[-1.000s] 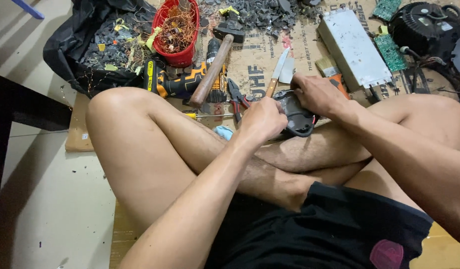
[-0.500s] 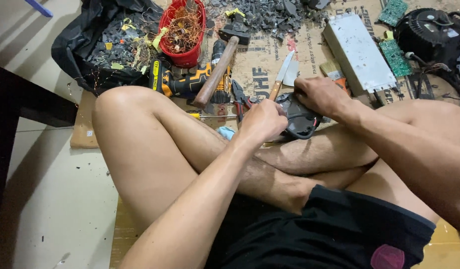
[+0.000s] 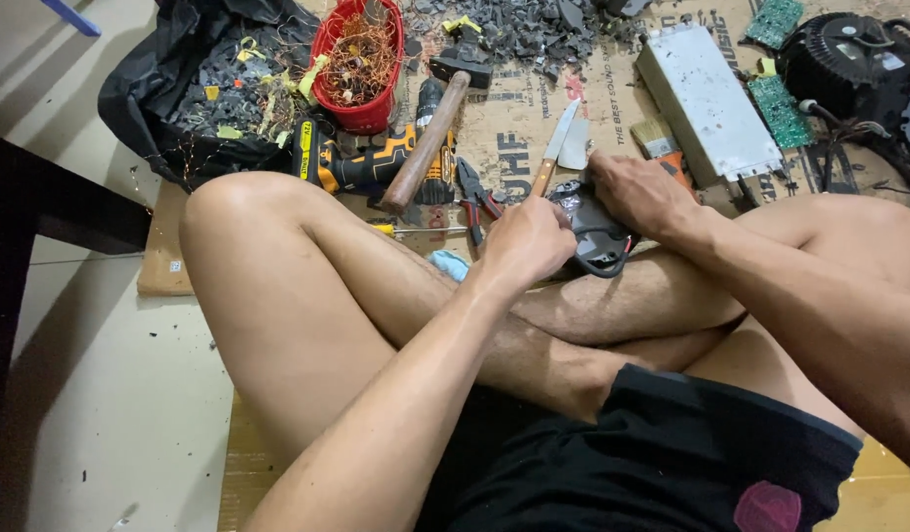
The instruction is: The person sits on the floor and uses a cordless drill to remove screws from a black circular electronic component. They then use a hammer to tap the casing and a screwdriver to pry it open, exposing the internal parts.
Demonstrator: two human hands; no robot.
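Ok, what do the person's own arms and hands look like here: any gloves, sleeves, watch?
Both arms are bare to the frame edge: no sleeves visible, no gloves, no watch or ring that I can see. The left hand and right hand are uncovered. The only clothing visible is black shorts with a small pinkish-red patch.

Flattened cardboard sheet [image 3: 534, 128] covers the floor. Lying on it: hammer [image 3: 430, 138], yellow-black cordless drill [image 3: 361, 167], red-handled pliers [image 3: 471, 192], red basket [image 3: 356, 64] of copper wire, grey metal box [image 3: 706, 99], green circuit boards [image 3: 778, 108], dark plastic fragments [image 3: 534, 30].
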